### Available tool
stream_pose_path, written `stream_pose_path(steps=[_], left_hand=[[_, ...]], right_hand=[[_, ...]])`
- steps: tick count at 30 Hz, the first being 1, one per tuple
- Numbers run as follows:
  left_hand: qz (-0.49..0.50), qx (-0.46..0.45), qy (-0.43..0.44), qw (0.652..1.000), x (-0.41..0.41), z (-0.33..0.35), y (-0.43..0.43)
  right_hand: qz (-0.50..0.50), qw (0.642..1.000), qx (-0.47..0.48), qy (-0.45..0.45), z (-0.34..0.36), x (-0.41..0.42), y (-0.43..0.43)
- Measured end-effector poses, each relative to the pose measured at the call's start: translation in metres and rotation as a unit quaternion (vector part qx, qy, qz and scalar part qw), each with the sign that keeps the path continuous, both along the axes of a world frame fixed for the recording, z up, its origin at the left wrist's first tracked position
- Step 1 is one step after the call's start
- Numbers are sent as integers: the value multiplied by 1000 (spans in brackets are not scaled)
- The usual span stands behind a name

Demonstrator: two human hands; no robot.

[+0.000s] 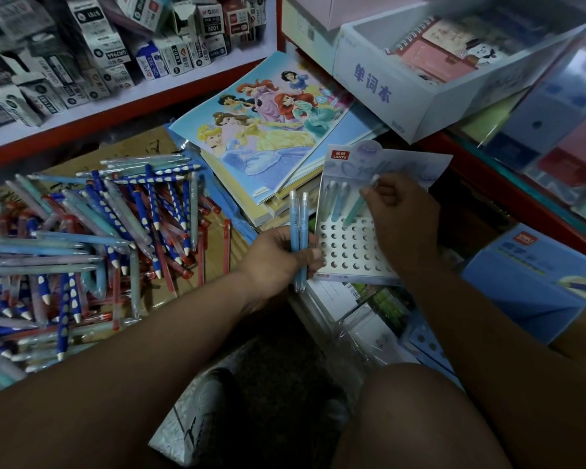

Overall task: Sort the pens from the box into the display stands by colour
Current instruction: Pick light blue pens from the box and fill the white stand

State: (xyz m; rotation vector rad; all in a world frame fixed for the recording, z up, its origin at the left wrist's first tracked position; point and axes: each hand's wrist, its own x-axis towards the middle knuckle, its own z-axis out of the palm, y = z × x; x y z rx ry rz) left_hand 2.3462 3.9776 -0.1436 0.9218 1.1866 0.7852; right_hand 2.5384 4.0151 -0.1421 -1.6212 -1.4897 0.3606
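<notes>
- At your left, the pile of pens [92,252] sprawls over flattened cardboard: dark blue with white dimples, red, pale blue and teal, lying crosswise.
- Behind your hands, a princess colouring book [261,130] tops a stack of books, just beside the stand's rear-left corner.
- Right of centre, the display stand [349,253] shows a white plate of round holes, with a pale printed card rising behind it.
- Your right grip [400,218] hangs over the stand's right side, fingertips pinching a teal pen [354,211] near its top. The pen leans, tip down at a back-row hole; you cannot tell whether it is seated.
- Your left grip [281,258] sits at the stand's left edge, curled round two pale blue pens [298,231] held upright side by side, caps up.
- Two standing pens [332,201], pale in colour, fill the back row, just left of the teal one.
</notes>
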Motion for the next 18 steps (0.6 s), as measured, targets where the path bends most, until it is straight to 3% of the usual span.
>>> stream_pose_path(steps=[9,18], left_hand=[[-9,-11,15,1000,0,-2,1],[-9,-18,18,1000,0,1,-1]], right_hand=[[-17,999,43,-12,4,-1,1],[11,999,-16,-46,-22,-5,12]])
